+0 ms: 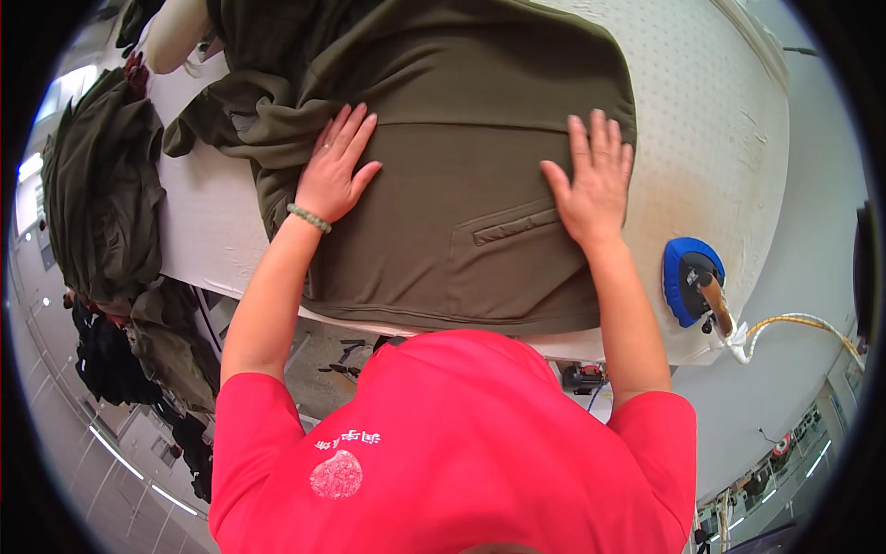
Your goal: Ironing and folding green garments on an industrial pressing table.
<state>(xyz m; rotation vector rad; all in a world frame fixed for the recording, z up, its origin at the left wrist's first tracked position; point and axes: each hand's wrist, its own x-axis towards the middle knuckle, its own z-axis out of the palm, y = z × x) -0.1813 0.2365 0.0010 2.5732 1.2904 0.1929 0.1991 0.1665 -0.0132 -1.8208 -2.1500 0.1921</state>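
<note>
A dark olive jacket (434, 175) lies spread over a pale padded ironing table, its hem towards me. One seam runs across it between my hands, and a slanted welt pocket (517, 222) shows at its lower right. My left hand (335, 171) rests flat on the left part of the cloth, fingers outstretched, a beaded bracelet at the wrist. Over by the right edge of the garment, my right hand (593, 180) also lies flat with its thumb spread. Bunched cloth that looks like a sleeve (235, 111) lies left of my left hand.
An iron (694, 282) with a blue cover and wooden handle sits on the table (715, 138) at the right, its hose trailing off rightward. Olive garments (106, 185) hang in a pile at the left. Part of another person's arm (175, 35) shows at the upper left.
</note>
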